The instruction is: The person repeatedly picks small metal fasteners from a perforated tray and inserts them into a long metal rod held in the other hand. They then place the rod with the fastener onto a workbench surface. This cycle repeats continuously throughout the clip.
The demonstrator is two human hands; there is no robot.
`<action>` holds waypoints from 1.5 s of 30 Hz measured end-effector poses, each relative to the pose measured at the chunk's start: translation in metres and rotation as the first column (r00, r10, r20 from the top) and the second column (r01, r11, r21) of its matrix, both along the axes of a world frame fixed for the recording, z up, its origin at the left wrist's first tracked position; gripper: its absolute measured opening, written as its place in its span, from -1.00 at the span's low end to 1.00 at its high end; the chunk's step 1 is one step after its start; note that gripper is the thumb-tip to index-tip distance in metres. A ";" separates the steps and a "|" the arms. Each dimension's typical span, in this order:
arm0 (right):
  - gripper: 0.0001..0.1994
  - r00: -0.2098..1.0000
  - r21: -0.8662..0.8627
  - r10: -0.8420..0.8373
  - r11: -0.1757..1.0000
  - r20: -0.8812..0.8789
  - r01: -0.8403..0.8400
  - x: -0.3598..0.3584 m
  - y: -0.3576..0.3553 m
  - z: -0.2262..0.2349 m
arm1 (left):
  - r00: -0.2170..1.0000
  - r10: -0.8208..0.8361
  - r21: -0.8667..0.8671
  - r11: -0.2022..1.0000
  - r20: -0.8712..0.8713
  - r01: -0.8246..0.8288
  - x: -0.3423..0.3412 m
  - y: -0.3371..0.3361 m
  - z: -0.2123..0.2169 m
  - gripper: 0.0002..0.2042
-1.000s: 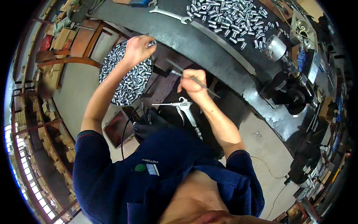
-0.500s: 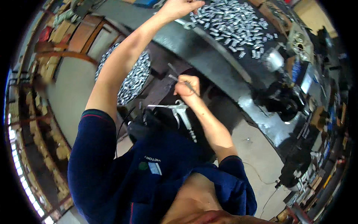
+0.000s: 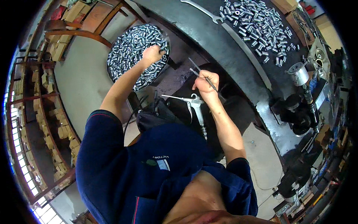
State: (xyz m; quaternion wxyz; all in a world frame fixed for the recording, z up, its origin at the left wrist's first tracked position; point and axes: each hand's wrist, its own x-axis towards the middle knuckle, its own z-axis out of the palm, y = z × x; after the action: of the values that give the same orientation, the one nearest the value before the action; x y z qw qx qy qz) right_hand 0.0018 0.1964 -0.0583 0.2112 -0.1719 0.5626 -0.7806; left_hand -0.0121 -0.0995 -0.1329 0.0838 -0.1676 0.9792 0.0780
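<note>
Left hand among the sleeves, rod in the right

In the head view, we have our left hand (image 3: 152, 55) in the round tray (image 3: 168, 47), close to its right rim. The fingers are bent down onto the sleeves (image 3: 130, 48) that fill the tray almost from rim to rim; we cannot tell whether they pinch one. Our right hand (image 3: 207, 81) is closed round a thin rod (image 3: 213, 87), which slants out past both sides of the fist, well off the bench's near edge. A shorter metal piece (image 3: 194, 71) juts from the same fist, beside the rod; its kind is unclear to us.

Below that hand we see an air gun (image 3: 197, 108) on dark cloth (image 3: 223, 119), its nozzle toward the tray. On the bench (image 3: 209, 41), a flat bar (image 3: 248, 56) runs along the near edge. Behind it lies a loose heap (image 3: 261, 28) of similar sleeves, with a wrench (image 3: 203, 10) by its left side and a metal cylinder (image 3: 298, 74) off its lower right.
</note>
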 end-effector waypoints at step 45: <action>-0.77 0.930 0.079 -0.151 0.979 -0.334 0.188 -0.003 0.002 -0.004 | 0.987 -0.090 0.971 0.184 -0.136 0.151 0.026 0.122 0.124 -0.80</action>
State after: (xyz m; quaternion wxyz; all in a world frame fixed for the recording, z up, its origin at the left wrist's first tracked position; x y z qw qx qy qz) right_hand -0.0009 0.1987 -0.0623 0.0561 -0.2375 0.6445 -0.7246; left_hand 0.0140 0.0223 -0.0088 0.1533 0.0027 0.7188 0.6781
